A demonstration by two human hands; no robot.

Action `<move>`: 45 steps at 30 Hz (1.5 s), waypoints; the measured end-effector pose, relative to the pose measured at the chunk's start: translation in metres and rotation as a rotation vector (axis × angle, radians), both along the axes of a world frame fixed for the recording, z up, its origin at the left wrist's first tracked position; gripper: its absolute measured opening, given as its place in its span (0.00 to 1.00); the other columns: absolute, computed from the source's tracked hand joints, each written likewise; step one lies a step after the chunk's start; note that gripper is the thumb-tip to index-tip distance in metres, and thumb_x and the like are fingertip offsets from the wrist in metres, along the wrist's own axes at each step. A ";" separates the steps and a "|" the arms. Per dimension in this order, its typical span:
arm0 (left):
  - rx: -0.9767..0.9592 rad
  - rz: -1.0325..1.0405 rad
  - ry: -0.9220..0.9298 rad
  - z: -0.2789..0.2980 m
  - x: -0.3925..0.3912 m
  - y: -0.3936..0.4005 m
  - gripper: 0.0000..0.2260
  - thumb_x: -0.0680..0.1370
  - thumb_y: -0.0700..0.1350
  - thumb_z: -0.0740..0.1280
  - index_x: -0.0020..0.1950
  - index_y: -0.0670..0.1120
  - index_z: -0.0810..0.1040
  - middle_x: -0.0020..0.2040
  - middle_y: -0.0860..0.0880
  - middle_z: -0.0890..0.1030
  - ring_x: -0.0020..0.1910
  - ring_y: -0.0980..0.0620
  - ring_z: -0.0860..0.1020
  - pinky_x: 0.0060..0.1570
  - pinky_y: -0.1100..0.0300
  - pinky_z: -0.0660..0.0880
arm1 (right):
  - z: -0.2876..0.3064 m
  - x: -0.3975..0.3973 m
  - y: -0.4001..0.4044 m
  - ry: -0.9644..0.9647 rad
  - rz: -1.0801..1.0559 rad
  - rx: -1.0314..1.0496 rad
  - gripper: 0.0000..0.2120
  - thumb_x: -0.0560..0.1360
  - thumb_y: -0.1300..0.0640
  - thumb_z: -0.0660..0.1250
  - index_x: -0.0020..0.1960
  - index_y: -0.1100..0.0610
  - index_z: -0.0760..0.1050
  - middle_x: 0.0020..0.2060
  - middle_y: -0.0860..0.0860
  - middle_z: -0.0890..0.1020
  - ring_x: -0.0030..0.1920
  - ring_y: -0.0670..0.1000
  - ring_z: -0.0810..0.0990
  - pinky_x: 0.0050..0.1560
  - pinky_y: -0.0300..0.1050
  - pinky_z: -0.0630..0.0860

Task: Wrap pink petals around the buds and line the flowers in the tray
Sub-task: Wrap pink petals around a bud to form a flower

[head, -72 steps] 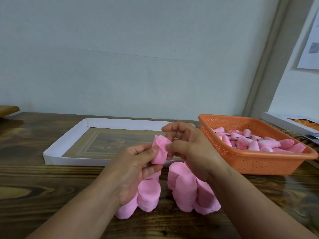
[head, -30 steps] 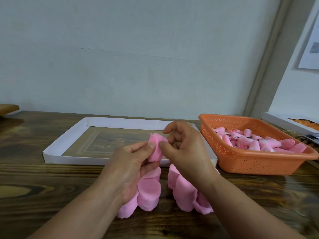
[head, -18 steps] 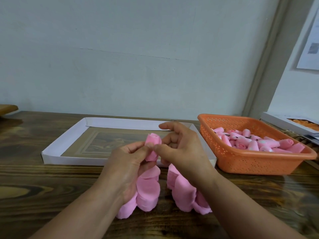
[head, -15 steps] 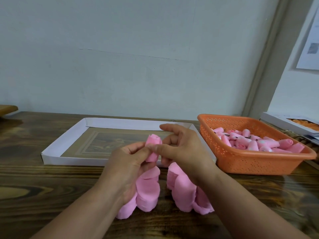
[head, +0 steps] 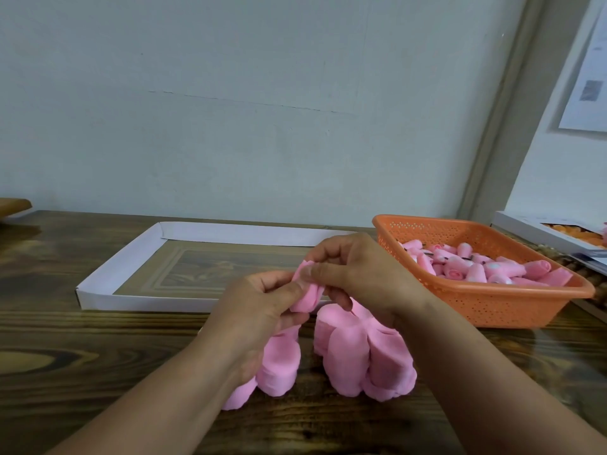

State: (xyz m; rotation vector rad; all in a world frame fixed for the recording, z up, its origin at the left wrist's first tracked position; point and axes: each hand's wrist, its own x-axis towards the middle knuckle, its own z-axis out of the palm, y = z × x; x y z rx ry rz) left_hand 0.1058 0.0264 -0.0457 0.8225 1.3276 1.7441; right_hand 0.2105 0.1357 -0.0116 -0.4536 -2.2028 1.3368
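A small pink flower (head: 307,295), a bud with a petal rolled round it, is held in front of me above the table. My left hand (head: 259,310) grips its lower part with thumb and fingers. My right hand (head: 354,274) pinches its upper part from the right. Below my hands lie stacks of loose pink petals (head: 358,359) on the wooden table. The shallow white tray (head: 108,280) lies behind my hands with nothing visible in it. The orange basket (head: 492,303) to the right holds several pink buds (head: 466,267).
The wooden table (head: 82,349) runs up to a pale wall at the back. A white box with orange pieces (head: 571,236) lies at the far right. A wooden object (head: 13,205) pokes in at the left edge.
Both hands have kept hold of the flower and turned it, and the petal is now rolled tighter and leans over to the left. The petal stacks, tray and basket have not moved.
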 end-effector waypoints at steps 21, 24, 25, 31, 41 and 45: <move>-0.248 -0.028 1.171 0.002 0.004 0.041 0.10 0.79 0.41 0.65 0.58 0.43 0.82 0.54 0.47 0.83 0.50 0.53 0.78 0.45 0.66 0.69 | 0.007 0.049 0.053 0.085 -0.376 0.145 0.09 0.73 0.67 0.69 0.34 0.63 0.75 0.17 0.48 0.71 0.17 0.45 0.65 0.20 0.34 0.61; -0.369 -0.137 1.338 0.001 0.010 0.052 0.08 0.78 0.40 0.63 0.49 0.41 0.82 0.47 0.43 0.82 0.47 0.45 0.78 0.44 0.58 0.72 | 0.001 0.052 0.057 0.085 -0.376 0.124 0.10 0.73 0.67 0.69 0.34 0.61 0.74 0.17 0.48 0.71 0.17 0.45 0.65 0.19 0.33 0.61; -0.401 -0.169 1.356 0.001 0.012 0.055 0.08 0.78 0.39 0.62 0.44 0.41 0.80 0.43 0.42 0.80 0.45 0.43 0.77 0.41 0.57 0.71 | 0.001 0.052 0.058 0.084 -0.372 0.120 0.10 0.73 0.66 0.69 0.34 0.61 0.74 0.17 0.48 0.72 0.16 0.45 0.65 0.19 0.34 0.61; -0.429 -0.134 1.413 0.000 0.014 0.062 0.09 0.76 0.40 0.64 0.51 0.46 0.83 0.48 0.45 0.83 0.48 0.45 0.78 0.46 0.56 0.76 | -0.001 0.051 0.060 0.088 -0.370 0.109 0.10 0.73 0.66 0.69 0.34 0.60 0.75 0.18 0.49 0.72 0.17 0.45 0.66 0.18 0.34 0.62; -0.352 0.069 1.455 -0.004 0.016 0.056 0.14 0.75 0.44 0.69 0.34 0.51 0.67 0.35 0.53 0.73 0.39 0.50 0.72 0.35 0.60 0.64 | -0.003 0.048 0.058 0.089 -0.373 0.106 0.09 0.73 0.67 0.69 0.35 0.61 0.76 0.18 0.50 0.72 0.17 0.45 0.66 0.18 0.35 0.62; -0.281 0.039 1.404 -0.001 0.013 0.053 0.05 0.76 0.43 0.67 0.41 0.48 0.81 0.42 0.50 0.81 0.43 0.48 0.78 0.46 0.56 0.75 | -0.003 0.049 0.059 0.090 -0.377 0.090 0.09 0.73 0.67 0.69 0.34 0.60 0.75 0.18 0.50 0.72 0.17 0.46 0.66 0.19 0.35 0.62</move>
